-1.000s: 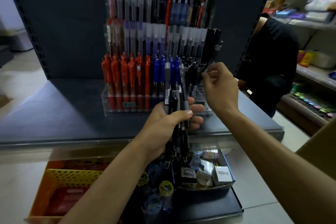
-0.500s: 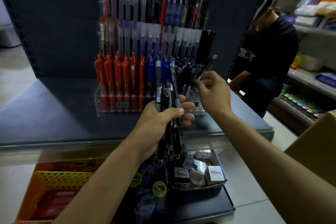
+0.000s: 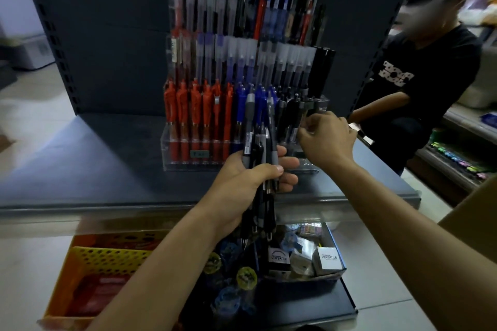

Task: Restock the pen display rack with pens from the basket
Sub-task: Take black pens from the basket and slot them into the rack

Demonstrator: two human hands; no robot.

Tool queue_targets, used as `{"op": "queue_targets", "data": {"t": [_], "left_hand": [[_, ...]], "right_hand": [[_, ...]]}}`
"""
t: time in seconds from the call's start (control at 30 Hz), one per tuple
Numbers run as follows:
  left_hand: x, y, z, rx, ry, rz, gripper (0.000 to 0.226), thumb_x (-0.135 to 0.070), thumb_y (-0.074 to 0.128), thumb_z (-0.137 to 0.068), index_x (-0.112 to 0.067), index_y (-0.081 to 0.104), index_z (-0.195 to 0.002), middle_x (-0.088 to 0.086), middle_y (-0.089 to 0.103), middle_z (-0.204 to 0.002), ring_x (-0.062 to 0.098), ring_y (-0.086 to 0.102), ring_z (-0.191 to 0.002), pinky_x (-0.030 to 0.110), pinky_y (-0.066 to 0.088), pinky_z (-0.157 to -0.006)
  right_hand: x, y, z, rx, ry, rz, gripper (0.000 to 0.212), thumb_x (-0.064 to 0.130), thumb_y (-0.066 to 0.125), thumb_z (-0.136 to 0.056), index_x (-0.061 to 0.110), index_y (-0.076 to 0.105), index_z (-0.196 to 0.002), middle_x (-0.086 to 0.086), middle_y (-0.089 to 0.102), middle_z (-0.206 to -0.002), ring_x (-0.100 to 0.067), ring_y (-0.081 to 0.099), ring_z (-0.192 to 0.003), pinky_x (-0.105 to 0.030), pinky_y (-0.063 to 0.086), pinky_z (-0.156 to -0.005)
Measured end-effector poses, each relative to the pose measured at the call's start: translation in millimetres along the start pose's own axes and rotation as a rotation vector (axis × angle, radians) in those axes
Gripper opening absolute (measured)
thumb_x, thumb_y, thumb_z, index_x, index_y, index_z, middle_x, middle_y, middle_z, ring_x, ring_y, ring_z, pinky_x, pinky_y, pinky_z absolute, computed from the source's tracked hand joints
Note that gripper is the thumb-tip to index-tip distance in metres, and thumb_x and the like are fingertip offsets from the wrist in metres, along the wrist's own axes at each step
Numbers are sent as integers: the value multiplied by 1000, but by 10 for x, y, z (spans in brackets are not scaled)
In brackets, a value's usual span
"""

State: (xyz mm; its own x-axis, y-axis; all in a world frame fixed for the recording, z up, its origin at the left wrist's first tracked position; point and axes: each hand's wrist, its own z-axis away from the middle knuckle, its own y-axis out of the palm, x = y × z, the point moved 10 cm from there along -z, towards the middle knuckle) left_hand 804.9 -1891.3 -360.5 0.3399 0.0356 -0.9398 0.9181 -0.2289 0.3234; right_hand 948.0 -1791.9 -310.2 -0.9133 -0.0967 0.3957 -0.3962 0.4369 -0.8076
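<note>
Your left hand (image 3: 242, 183) is wrapped tight round a bunch of pens (image 3: 250, 121), held upright just in front of the display rack (image 3: 185, 161). Your right hand (image 3: 326, 140) has its fingers curled in, pinching a black pen (image 3: 308, 105) at the rack's bottom-right row. The yellow basket (image 3: 107, 258) sits down low on your left.
</note>
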Motion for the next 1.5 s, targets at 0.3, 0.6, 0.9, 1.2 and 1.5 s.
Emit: {"op": "queue_targets", "data": {"t": [0.3, 0.6, 0.9, 1.2, 1.5], "left_hand": [[27, -72, -10, -8, -17, -24, 22, 1, 50, -95, -9, 60, -112, 4, 75, -99, 16, 71, -81, 26, 58, -73], [39, -68, -21, -22, -15, 1, 22, 3, 50, -94, -7, 60, -111, 6, 75, -97, 16, 71, -79, 25, 57, -70], [33, -8, -16, -31, 11, 29, 22, 5, 51, -93, -2, 58, -113, 7, 74, -90, 19, 71, -76, 30, 59, -70], [68, 180, 113, 7, 41, -76, 16, 0, 54, -93, -7, 67, -100, 8, 74, -90, 20, 71, -76, 28, 57, -67], [119, 99, 94, -69, 10, 46, 14, -1, 54, -94, -1, 58, -107, 14, 74, -95, 20, 71, -70, 30, 60, -65]], "right_hand": [[-171, 42, 26, -11, 92, -68, 20, 36, 59, -90, 27, 73, -99, -2, 57, -120, -31, 41, -119, -41, 28, -96], [-88, -66, 7, -86, 7, -149, 16, 40, 57, -93, 29, 69, -95, 5, 70, -98, -29, 56, -109, -36, 22, -84], [-180, -242, 314, -104, -5, -511, 14, 23, 60, -91, 11, 62, -86, -5, 56, -90, -15, 52, -81, -28, 41, -74], [476, -227, 815, 471, -155, -884, 14, 14, 62, -94, 1, 61, -88, -2, 52, -64, -4, 50, -51, -15, 43, -51], [141, -425, 638, 303, -38, -958, 13, 12, 60, -95, 7, 58, -83, -8, 62, -72, -13, 60, -61, -22, 52, -56]]}}
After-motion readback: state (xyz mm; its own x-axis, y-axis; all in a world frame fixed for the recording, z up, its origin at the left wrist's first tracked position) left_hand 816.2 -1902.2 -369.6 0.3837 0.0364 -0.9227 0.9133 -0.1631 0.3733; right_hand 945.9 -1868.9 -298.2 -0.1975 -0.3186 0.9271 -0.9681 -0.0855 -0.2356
